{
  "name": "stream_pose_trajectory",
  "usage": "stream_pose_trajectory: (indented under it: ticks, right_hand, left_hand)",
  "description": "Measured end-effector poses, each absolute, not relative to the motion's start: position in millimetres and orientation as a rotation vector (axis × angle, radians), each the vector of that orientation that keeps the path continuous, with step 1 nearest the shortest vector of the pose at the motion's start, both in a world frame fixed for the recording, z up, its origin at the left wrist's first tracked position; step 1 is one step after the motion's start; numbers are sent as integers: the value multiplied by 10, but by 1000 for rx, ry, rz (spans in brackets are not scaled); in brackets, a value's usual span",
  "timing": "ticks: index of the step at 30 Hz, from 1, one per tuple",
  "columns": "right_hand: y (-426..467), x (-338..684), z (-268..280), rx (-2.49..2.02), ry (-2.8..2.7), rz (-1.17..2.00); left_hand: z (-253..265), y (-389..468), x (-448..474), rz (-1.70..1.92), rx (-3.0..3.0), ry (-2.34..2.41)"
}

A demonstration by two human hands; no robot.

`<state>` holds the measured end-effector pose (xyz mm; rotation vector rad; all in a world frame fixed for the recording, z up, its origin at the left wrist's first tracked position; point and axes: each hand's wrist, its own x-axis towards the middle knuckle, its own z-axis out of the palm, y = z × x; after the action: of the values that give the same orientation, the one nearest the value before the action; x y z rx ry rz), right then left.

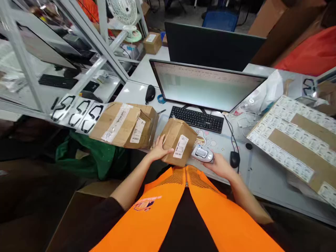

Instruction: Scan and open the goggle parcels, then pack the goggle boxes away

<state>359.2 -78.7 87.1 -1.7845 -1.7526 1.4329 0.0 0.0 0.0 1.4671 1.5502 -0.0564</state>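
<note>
A small cardboard box (172,140) with a white printed label (181,146) stands at the desk's front edge. My left hand (159,149) grips its left side, thumb across the labelled face and fingers along the side. In my right hand (216,163) is a grey and white barcode scanner (203,154), held just right of the box with its head close to the label side. Part of my right hand is hidden behind the scanner. To the left lie larger taped cardboard boxes (115,124), one bearing a label (137,130).
Behind the box are a black keyboard (196,119) and a lit monitor (207,85). A corded mouse (234,159) sits to the right, near a large flat carton (296,140) covered in labels. A metal frame (91,42) rises at the left; a blue tape roll (161,99) lies behind.
</note>
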Motion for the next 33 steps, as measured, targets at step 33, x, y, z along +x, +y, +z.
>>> stream_pose_trajectory:
  ticks: [33]
  right_hand:
    - [670, 3863, -661, -2813, -1832, 987]
  left_hand:
    - [-159, 207, -83, -52, 1370, 1546]
